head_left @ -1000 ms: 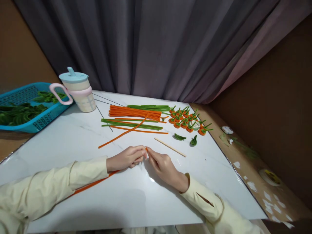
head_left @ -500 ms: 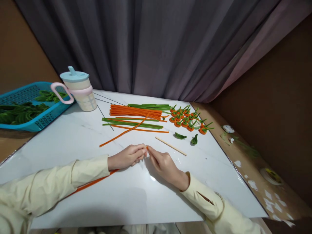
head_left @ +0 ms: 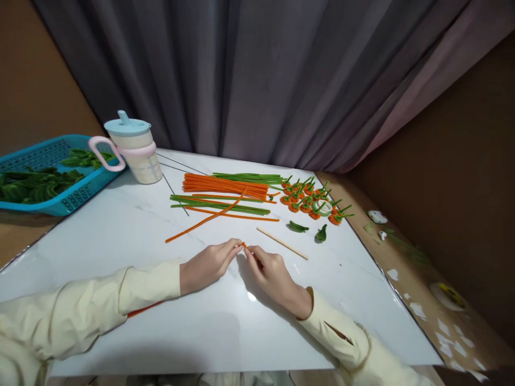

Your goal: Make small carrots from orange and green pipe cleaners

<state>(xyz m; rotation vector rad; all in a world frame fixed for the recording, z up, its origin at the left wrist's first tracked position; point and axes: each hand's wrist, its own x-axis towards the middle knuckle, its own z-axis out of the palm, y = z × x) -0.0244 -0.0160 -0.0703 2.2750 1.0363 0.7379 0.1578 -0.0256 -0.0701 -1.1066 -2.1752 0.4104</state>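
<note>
Over the middle of the white table, my left hand [head_left: 211, 265] and my right hand [head_left: 271, 273] meet at the fingertips. Both pinch a small bit of orange pipe cleaner [head_left: 243, 245]; most of it is hidden by the fingers. A strip of orange [head_left: 142, 309] shows beneath my left sleeve. Beyond my hands lie a bundle of orange pipe cleaners [head_left: 223, 184], green pipe cleaners [head_left: 225, 206] and one loose orange one [head_left: 205, 219] set aslant. A thin wooden stick [head_left: 282, 243] rests just past my right hand.
Several small orange pumpkin shapes with green stems [head_left: 300, 201] stand at the back right, around a white ring [head_left: 323, 207]. Two green leaf pieces lie nearer. At the left are a lidded cup [head_left: 140, 155] and a blue basket [head_left: 66, 201] of green pieces. Paper scraps [head_left: 417, 310] lie off the table's right edge.
My left fingers have gone from a closed curl to a straighter pinch. Less of the long orange strip shows by my left forearm. My right hand has hardly moved.
</note>
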